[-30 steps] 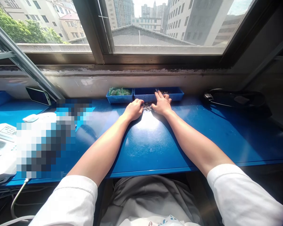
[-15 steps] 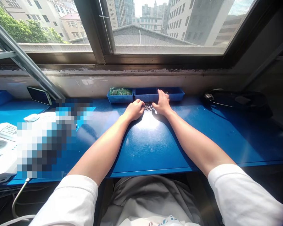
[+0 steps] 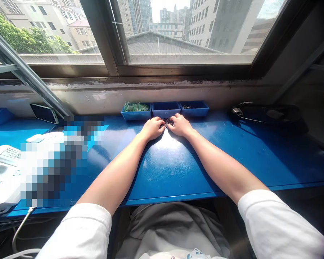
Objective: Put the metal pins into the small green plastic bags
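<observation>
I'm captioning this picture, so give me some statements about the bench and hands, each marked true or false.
1. The bare left hand and bare right hand flank the thin metallic pieces on the glossy blue table. True.
2. Green pieces lie in the leftmost blue rectangular bin of the row beyond the hands. True.
3. That row has only two bins. False: it has three.
4. The right hand is inside a bin. False: it is in front of the bins.
5. The black-screened rectangular phone lies flat under the left hand. False: it stands tilted at the table's left back.
</observation>
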### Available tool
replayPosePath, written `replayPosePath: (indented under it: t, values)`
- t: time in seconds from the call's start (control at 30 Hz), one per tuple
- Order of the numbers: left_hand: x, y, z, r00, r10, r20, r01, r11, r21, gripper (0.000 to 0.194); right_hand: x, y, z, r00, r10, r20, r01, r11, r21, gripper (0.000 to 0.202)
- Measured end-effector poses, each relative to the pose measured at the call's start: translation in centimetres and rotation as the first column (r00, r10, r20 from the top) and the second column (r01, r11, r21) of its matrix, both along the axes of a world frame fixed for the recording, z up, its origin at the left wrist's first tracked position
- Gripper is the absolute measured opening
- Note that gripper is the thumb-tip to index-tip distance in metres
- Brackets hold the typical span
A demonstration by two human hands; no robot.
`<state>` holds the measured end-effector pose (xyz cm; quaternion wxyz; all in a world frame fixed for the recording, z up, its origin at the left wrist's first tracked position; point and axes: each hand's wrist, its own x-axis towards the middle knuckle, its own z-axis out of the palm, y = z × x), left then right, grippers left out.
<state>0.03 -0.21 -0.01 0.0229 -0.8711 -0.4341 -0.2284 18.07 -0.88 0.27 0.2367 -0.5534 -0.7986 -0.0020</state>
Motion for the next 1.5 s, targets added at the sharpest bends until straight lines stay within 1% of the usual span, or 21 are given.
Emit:
replayPosePath:
  t: [0.13, 0.23, 0.37, 0.53, 0.77, 0.87, 0.97, 1.1, 1.27, 1.5]
  values:
    - [0.0, 0.0, 0.1, 1.000, 0.009, -0.009, -0.009, 1.000, -0.007, 0.027, 0.4, 0.4, -0.3, 0.996, 0.080, -0.041, -0.080, 0.997, -0.004, 0.025]
    - [0.0, -0.1, 0.2, 1.000, 0.010, -0.001, -0.010, 1.000, -0.008, 0.025, 0.5, 0.6, -0.5, 0.990, 0.117, -0.072, -0.118, 0.993, -0.006, 0.021]
    - [0.0, -0.2, 0.3, 1.000, 0.007, 0.006, -0.007, 1.000, 0.000, 0.023, 0.6, 0.9, -0.6, 0.985, 0.123, -0.122, -0.126, 0.992, -0.017, 0.020]
    - [0.0, -0.1, 0.3, 1.000, 0.017, 0.006, -0.017, 1.000, -0.005, 0.021, 0.8, 1.0, -0.7, 0.972, 0.115, -0.203, -0.123, 0.992, -0.024, 0.025]
    - [0.1, 0.5, 0.2, 0.998, 0.050, -0.031, -0.052, 0.998, -0.035, 0.017, 0.8, 1.3, -0.9, 0.978, 0.130, -0.166, -0.132, 0.991, 0.000, 0.025]
    - [0.2, 0.5, 0.2, 0.998, 0.050, -0.028, -0.050, 0.998, -0.026, 0.017, 0.8, 1.0, -0.7, 0.969, 0.145, -0.197, -0.142, 0.989, 0.028, 0.025]
    - [0.1, 0.4, 0.1, 0.999, 0.047, 0.006, -0.047, 0.999, -0.013, 0.017, 0.7, 0.5, -0.3, 0.952, 0.200, -0.231, -0.184, 0.979, 0.088, 0.025]
    - [0.1, 0.3, 0.2, 0.995, 0.020, 0.096, -0.022, 1.000, 0.012, 0.016, 0.3, 0.2, 0.1, 0.940, 0.267, -0.213, -0.239, 0.960, 0.148, 0.017]
    - [0.1, 0.3, 0.3, 0.985, -0.015, 0.170, 0.012, 1.000, 0.016, 0.014, 0.1, 0.4, 0.0, 0.932, 0.290, -0.217, -0.254, 0.950, 0.179, 0.013]
    - [0.2, 0.4, 0.2, 0.973, -0.040, 0.226, 0.038, 0.999, 0.014, 0.016, -0.1, 0.5, -0.2, 0.909, 0.347, -0.232, -0.309, 0.933, 0.186, 0.016]
